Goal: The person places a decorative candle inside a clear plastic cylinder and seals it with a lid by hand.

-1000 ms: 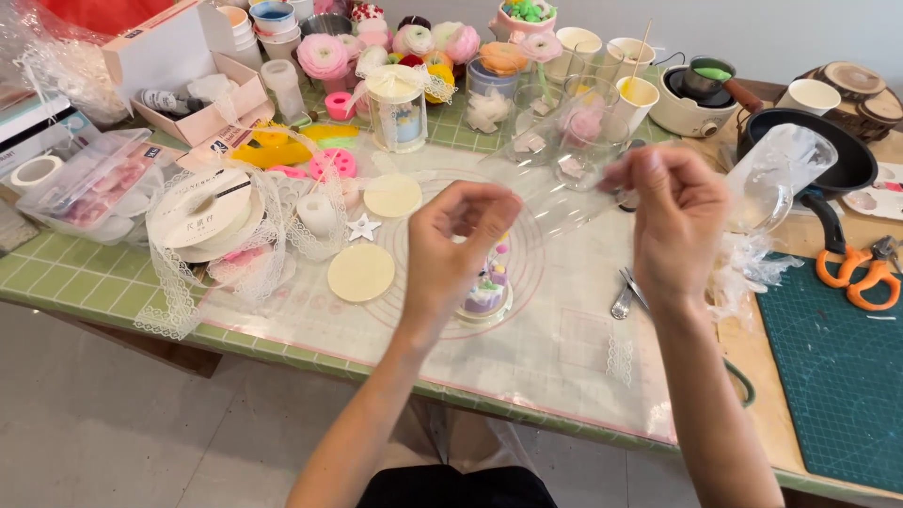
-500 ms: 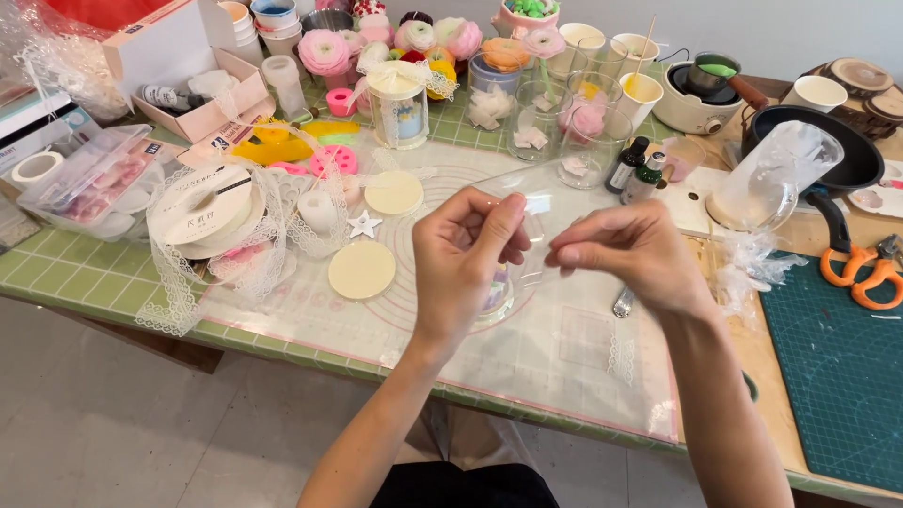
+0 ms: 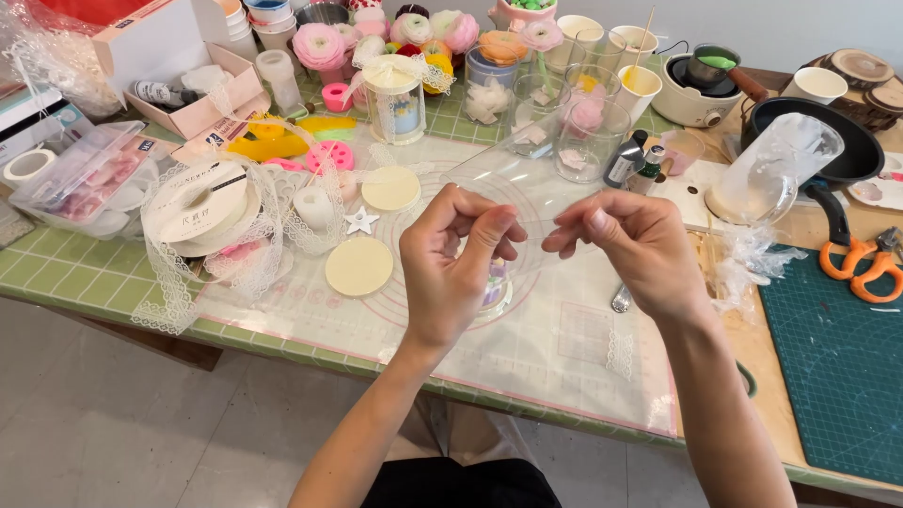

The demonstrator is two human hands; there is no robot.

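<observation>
While both hands hover above the white mat (image 3: 527, 348), left hand (image 3: 451, 268) and right hand (image 3: 630, 246) pinch a clear, glossy plastic sheet (image 3: 527, 183) between fingertips. Beyond: flat cream disc (image 3: 358, 266), lace ribbon spool (image 3: 196, 205), smooth glass dome (image 3: 776, 171).

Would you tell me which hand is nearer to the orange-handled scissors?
The right hand. The orange-handled scissors lie on the table further to its right, apart from it; the left hand is beyond the right hand, further from them.
</observation>
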